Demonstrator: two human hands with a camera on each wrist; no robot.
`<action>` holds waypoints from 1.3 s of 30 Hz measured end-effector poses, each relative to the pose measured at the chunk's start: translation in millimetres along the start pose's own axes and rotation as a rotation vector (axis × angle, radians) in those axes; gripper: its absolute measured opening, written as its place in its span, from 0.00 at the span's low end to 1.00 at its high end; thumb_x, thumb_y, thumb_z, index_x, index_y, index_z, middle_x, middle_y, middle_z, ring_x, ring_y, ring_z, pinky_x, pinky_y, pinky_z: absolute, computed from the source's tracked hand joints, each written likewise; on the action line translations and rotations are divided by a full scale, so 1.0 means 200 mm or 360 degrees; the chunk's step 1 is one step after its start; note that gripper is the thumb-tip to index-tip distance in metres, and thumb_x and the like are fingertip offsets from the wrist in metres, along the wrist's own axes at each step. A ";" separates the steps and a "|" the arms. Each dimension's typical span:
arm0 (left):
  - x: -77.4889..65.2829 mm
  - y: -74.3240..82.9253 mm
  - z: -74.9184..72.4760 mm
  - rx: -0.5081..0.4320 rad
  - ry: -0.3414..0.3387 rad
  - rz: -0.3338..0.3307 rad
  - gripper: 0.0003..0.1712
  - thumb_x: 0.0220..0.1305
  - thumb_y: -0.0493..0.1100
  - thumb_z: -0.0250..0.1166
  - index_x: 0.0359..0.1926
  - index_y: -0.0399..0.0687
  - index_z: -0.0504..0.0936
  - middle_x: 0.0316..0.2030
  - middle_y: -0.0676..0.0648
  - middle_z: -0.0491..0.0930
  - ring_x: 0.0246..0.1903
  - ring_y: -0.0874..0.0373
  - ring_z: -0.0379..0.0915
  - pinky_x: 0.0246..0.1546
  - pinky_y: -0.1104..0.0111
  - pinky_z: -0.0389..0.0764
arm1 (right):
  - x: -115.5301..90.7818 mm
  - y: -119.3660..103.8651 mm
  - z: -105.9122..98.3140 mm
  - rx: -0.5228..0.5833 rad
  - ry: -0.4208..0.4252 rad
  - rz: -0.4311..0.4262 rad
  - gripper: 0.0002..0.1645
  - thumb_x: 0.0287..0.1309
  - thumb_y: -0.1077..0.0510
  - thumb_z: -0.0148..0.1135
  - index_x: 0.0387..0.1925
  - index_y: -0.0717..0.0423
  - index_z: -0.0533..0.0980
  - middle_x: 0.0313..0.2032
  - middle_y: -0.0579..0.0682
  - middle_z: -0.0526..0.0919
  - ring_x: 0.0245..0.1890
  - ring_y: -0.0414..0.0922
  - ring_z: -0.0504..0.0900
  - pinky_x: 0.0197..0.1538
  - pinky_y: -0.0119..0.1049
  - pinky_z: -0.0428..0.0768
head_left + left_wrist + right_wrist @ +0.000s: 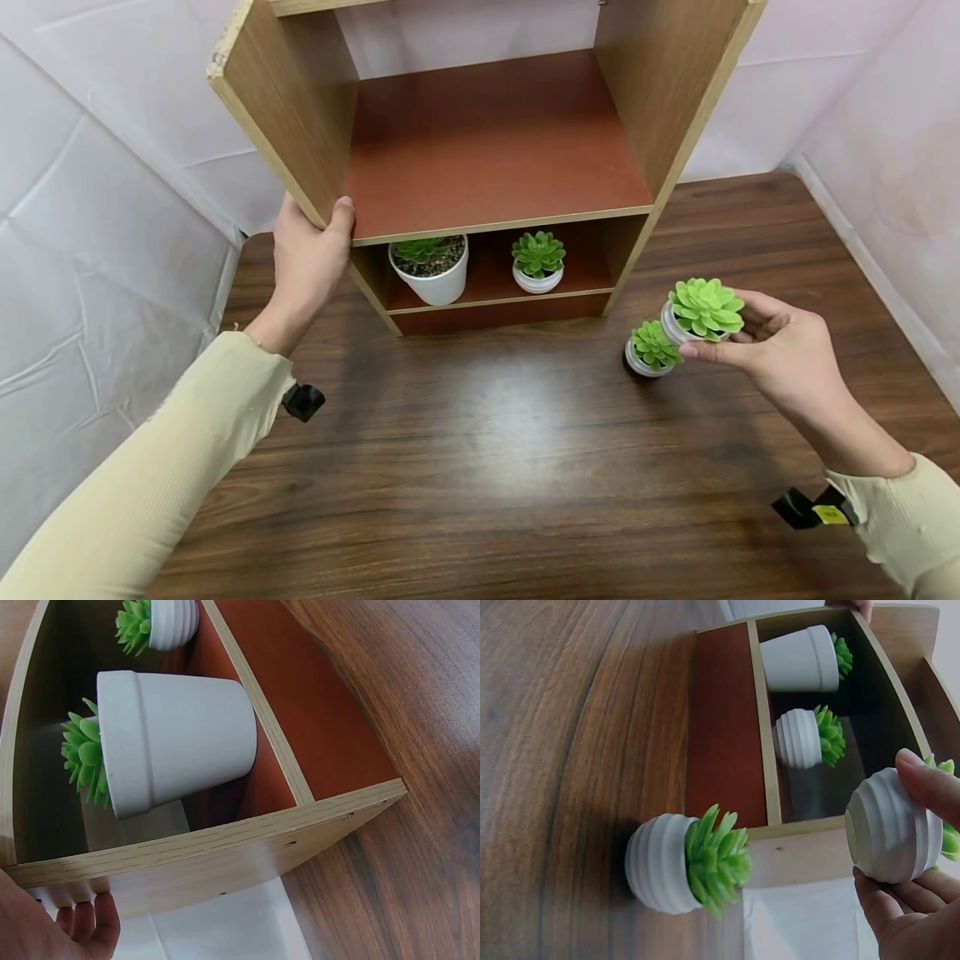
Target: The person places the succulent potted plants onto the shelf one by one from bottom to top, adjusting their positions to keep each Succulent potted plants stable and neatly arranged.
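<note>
My right hand [791,354] pinches a small succulent in a ribbed white pot [892,829] between thumb and fingers, up off the table. Just left of it in the head view, a second small potted succulent [651,350] stands on the table. My left hand [311,250] grips the left side panel of a wooden shelf unit [495,150], thumb on the inner face and fingers round the outside. Inside the low compartment stand a larger smooth white pot with a succulent [176,739], on the left, and a small ribbed potted succulent [538,265] to its right.
The shelf unit's red-brown middle board [487,142] lies above the low compartment. Dark wood-grain table [480,467] spreads in front and to both sides. White sheeting [97,208] hangs behind and at the sides. Black wrist cameras [303,402] sit at both cuffs.
</note>
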State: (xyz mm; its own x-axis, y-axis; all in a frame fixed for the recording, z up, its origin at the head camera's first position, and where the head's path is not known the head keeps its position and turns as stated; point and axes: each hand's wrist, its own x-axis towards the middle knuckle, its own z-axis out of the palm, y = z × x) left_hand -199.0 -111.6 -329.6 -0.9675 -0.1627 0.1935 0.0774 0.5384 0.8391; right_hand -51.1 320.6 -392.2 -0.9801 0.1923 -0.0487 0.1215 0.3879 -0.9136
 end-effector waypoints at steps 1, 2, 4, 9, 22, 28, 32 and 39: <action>0.00 0.00 0.00 0.0005 0.0001 -0.0001 0.21 0.68 0.52 0.57 0.54 0.43 0.73 0.46 0.47 0.76 0.46 0.58 0.71 0.50 0.64 0.68 | 0.00 -0.01 0.00 -0.0010 0.0001 -0.0006 0.36 0.41 0.64 0.81 0.56 0.55 0.79 0.40 0.36 0.86 0.36 0.32 0.83 0.34 0.25 0.79; 0.00 0.00 0.00 0.0006 0.0003 0.0000 0.21 0.68 0.52 0.57 0.54 0.43 0.73 0.46 0.47 0.77 0.46 0.58 0.71 0.50 0.64 0.68 | 0.01 -0.02 0.01 -0.0015 0.0000 -0.0007 0.36 0.41 0.63 0.82 0.55 0.55 0.79 0.39 0.36 0.86 0.36 0.32 0.83 0.34 0.25 0.79; 0.00 0.00 0.00 0.0007 0.0005 0.0007 0.20 0.68 0.51 0.57 0.54 0.43 0.73 0.45 0.47 0.77 0.45 0.58 0.71 0.50 0.65 0.68 | 0.02 -0.03 0.02 -0.0031 -0.0002 -0.0017 0.35 0.40 0.63 0.82 0.55 0.55 0.79 0.38 0.35 0.86 0.35 0.32 0.83 0.33 0.25 0.79; 0.00 0.00 0.00 0.0001 0.0006 0.0019 0.20 0.68 0.50 0.57 0.53 0.43 0.73 0.45 0.47 0.77 0.45 0.58 0.71 0.49 0.65 0.68 | 0.04 -0.07 0.04 -0.0028 -0.0029 -0.0030 0.35 0.39 0.65 0.82 0.54 0.52 0.80 0.37 0.33 0.86 0.34 0.32 0.84 0.33 0.24 0.78; 0.01 -0.01 0.00 0.0018 0.0013 0.0005 0.20 0.68 0.51 0.57 0.53 0.43 0.73 0.45 0.47 0.77 0.45 0.58 0.72 0.49 0.64 0.69 | 0.07 -0.18 0.10 0.0031 -0.0105 -0.0057 0.36 0.38 0.66 0.82 0.55 0.52 0.80 0.38 0.37 0.87 0.34 0.35 0.85 0.33 0.26 0.79; 0.01 -0.01 0.00 0.0000 0.0004 0.0012 0.20 0.67 0.50 0.57 0.54 0.42 0.73 0.46 0.46 0.78 0.47 0.58 0.72 0.51 0.64 0.69 | 0.08 -0.23 0.15 0.0056 -0.0146 -0.0080 0.38 0.38 0.67 0.82 0.55 0.50 0.80 0.37 0.38 0.87 0.33 0.36 0.85 0.32 0.27 0.79; 0.01 -0.01 0.00 0.0013 0.0002 0.0011 0.21 0.67 0.50 0.57 0.54 0.42 0.73 0.48 0.45 0.78 0.48 0.58 0.72 0.51 0.64 0.69 | 0.08 -0.27 0.17 0.0079 -0.0176 -0.0112 0.39 0.37 0.68 0.82 0.56 0.51 0.80 0.38 0.40 0.87 0.32 0.37 0.85 0.31 0.27 0.79; 0.02 -0.01 0.00 -0.0004 0.0006 0.0047 0.20 0.68 0.48 0.58 0.55 0.42 0.74 0.48 0.45 0.79 0.48 0.58 0.73 0.51 0.65 0.70 | 0.09 -0.34 0.24 0.0122 -0.0200 -0.0170 0.37 0.35 0.70 0.82 0.53 0.52 0.81 0.36 0.42 0.87 0.29 0.38 0.84 0.29 0.27 0.79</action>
State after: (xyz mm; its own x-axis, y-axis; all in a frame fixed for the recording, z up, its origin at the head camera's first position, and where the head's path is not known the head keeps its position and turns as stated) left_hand -202.4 -113.2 -330.2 -0.9639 -0.1497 0.2204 0.1067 0.5410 0.8342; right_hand -83.9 254.9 -350.0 -0.9993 0.0374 0.0042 0.0084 0.3295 -0.9441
